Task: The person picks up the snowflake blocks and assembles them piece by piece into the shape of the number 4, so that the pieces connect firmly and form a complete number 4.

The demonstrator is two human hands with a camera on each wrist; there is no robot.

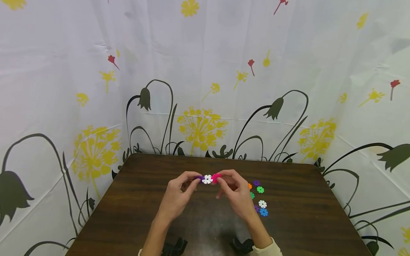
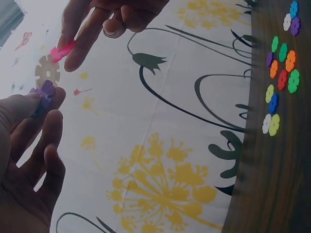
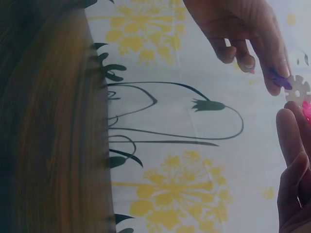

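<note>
Three notched plastic discs are joined in a row above the table, seen in the head view: a purple disc [image 1: 200, 178], a white disc [image 1: 207, 179] in the middle and a pink disc [image 1: 216, 177]. My left hand [image 1: 178, 195] pinches the purple one between thumb and index finger. At the other end, my right hand [image 1: 236, 195] pinches the pink one. The left wrist view shows the purple disc [image 2: 44, 96] and the pink disc [image 2: 62, 51] set crosswise into the edges of the white disc [image 2: 47, 72].
Several loose discs lie on the dark wooden table [image 1: 134, 199] right of my right hand, among them a white disc [image 1: 262, 204], a blue disc [image 1: 263, 212] and a green disc [image 1: 260, 190]. A flower-printed curtain [image 1: 205, 71] hangs behind the table.
</note>
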